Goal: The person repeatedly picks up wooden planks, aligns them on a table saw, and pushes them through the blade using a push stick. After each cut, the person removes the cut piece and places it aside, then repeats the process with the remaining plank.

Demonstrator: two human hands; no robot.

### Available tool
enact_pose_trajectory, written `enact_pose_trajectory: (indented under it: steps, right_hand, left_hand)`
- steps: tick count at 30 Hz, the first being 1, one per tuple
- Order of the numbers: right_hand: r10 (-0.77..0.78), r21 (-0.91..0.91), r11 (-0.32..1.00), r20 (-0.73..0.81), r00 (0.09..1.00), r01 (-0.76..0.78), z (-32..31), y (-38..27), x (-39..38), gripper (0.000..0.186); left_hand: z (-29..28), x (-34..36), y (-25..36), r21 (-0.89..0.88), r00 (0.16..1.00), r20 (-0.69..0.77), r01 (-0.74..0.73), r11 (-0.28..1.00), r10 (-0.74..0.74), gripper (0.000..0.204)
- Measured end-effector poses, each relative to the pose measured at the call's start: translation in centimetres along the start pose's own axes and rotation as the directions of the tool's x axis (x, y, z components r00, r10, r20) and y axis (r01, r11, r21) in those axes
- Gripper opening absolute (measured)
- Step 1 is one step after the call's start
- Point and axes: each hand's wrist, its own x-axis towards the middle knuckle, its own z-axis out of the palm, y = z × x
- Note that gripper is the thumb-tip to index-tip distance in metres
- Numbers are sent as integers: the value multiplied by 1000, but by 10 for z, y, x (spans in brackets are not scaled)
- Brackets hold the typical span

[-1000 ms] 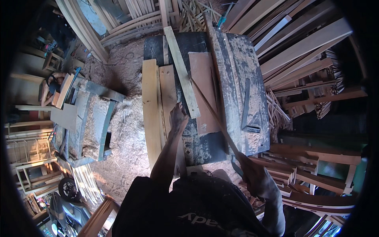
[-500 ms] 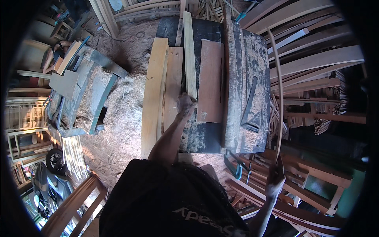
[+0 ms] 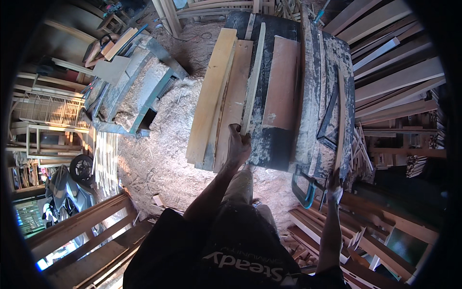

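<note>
My left hand [image 3: 239, 148] is closed on the near end of a narrow pale wooden strip [image 3: 254, 77], which stretches away over the dark workbench [image 3: 276, 147]. Left of that strip lie a yellowish plank [image 3: 210, 96] and a browner plank [image 3: 236, 91]; a wide reddish board [image 3: 281, 82] lies to its right. At the bench's near right corner, my right hand [image 3: 333, 187] grips the near end of a long thin wooden strip [image 3: 341, 120]. That strip runs over the bench's right part, beside a dark angled tool [image 3: 328, 118]. Shadow partly obscures the right fingers.
A long beam [image 3: 303, 91] runs along the bench. A green clamp [image 3: 304, 192] hangs at its near edge. Stacked timber [image 3: 399, 82] fills the right side. On the left, a sawdust-covered machine [image 3: 139, 86] stands near another person's arm [image 3: 92, 55]. Shavings [image 3: 163, 144] cover the floor.
The thin strip in my right hand has swung left, from beside the bench to over its right part. My left hand and its strip have come nearer to me. The view has shifted.
</note>
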Motion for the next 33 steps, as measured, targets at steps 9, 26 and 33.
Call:
enact_pose_trajectory:
  steps: [9, 26, 33]
  right_hand:
    - [32, 2, 999, -369, 929, -33, -35, 5, 11, 53]
    - [-340, 1000, 29, 21, 940, -12, -181, -266, -213, 65]
    - [-412, 987, -155, -24, 911, -44, -201, -286, -203, 55]
  left_hand:
    - [-20, -211, 60, -12, 984, -105, -144, 990, 142, 42]
    - [-7, -360, 156, -171, 906, 65, -402, 900, 417, 51]
    - [-63, -322, 187, -815, 834, 491, 337, 472, 251, 41]
